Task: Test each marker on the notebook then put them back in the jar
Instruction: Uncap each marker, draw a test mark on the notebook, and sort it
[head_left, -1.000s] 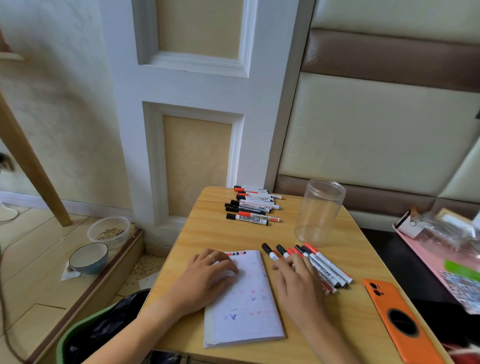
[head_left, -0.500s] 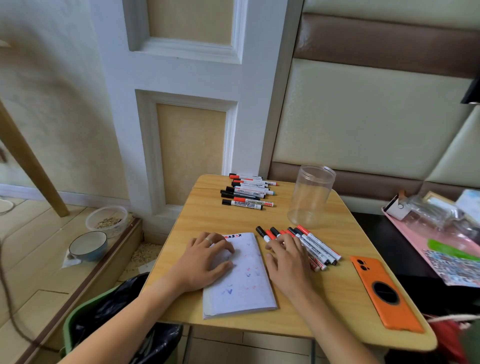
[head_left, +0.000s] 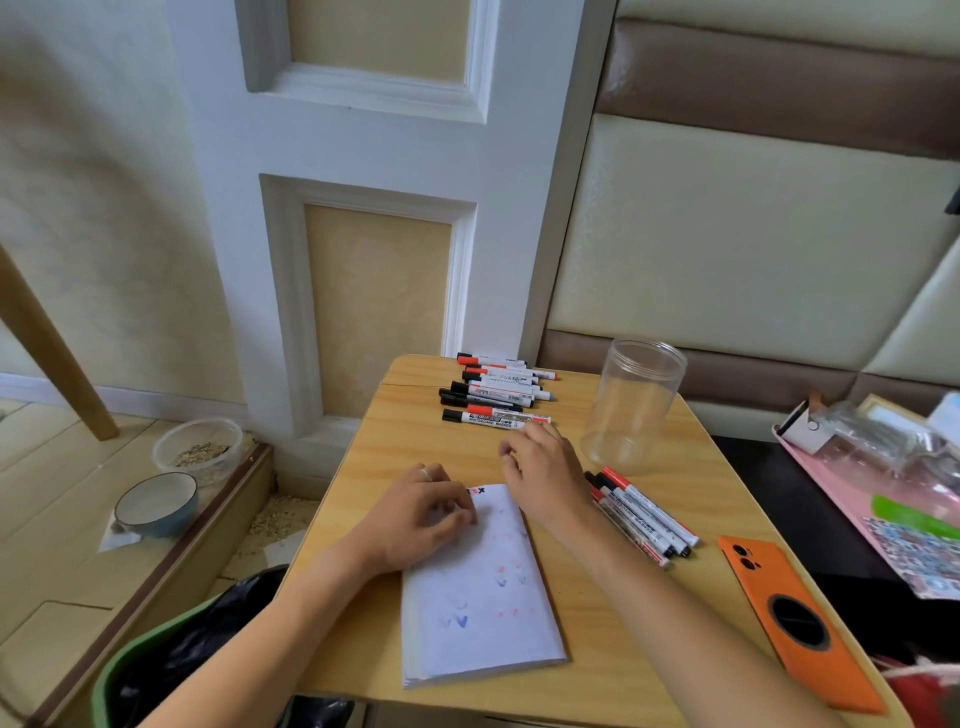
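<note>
An open white notebook (head_left: 483, 597) with red and blue test marks lies at the table's front. My left hand (head_left: 421, 512) rests on its top left corner, fingers loosely bent, holding nothing. My right hand (head_left: 543, 467) hovers between the notebook and the far markers, fingers relaxed, its fingertips just short of the nearest far marker (head_left: 493, 418). That far row of several markers (head_left: 496, 387) lies at the table's back edge. A second bunch of markers (head_left: 641, 517) lies right of my right wrist. The clear plastic jar (head_left: 631, 405) stands upright and empty behind that bunch.
An orange phone (head_left: 795, 623) lies face down at the table's (head_left: 415, 447) right front. A green bin with a black bag (head_left: 171, 660) stands below the left front corner. Two bowls (head_left: 156, 501) sit on the floor at left. A pink tray with clutter (head_left: 893, 493) is at right.
My right hand has left the near bunch of markers and moved forward and left toward the far row. My left hand has stayed on the notebook. The camera tilted slightly.
</note>
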